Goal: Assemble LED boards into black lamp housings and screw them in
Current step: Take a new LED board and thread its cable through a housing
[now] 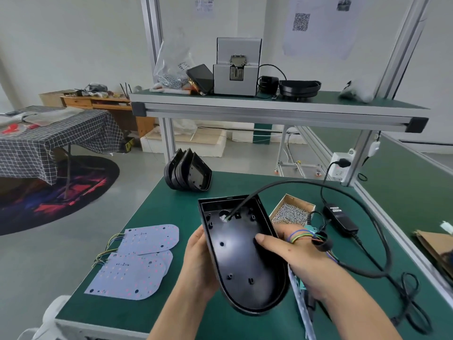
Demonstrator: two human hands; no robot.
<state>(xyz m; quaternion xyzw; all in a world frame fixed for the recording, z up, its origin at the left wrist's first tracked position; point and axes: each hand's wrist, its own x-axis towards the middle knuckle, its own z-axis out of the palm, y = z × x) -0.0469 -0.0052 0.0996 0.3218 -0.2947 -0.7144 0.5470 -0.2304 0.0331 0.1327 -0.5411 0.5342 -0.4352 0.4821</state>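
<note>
A black lamp housing (241, 261) is held above the green table (157, 217), its hollow inside facing me. My left hand (198, 263) grips its left edge. My right hand (291, 251) holds its right side, thumb pressed inside the shell. A black cable (326, 186) enters the round hole near the housing's top. Coloured wires loop around my right hand's fingers. An LED board (302, 305) shows partly under my right wrist. A stack of pale LED boards (137, 261) with wire tails lies left of the housing. Spare black housings (188, 171) stand at the table's far edge.
A cardboard box of small screws (293, 212) sits just behind my right hand. A black power adapter (339, 217) and its cords trail along the right side. On the upper shelf stand a grey screw feeder (235, 74), a bag of screws and more black housings (300, 87).
</note>
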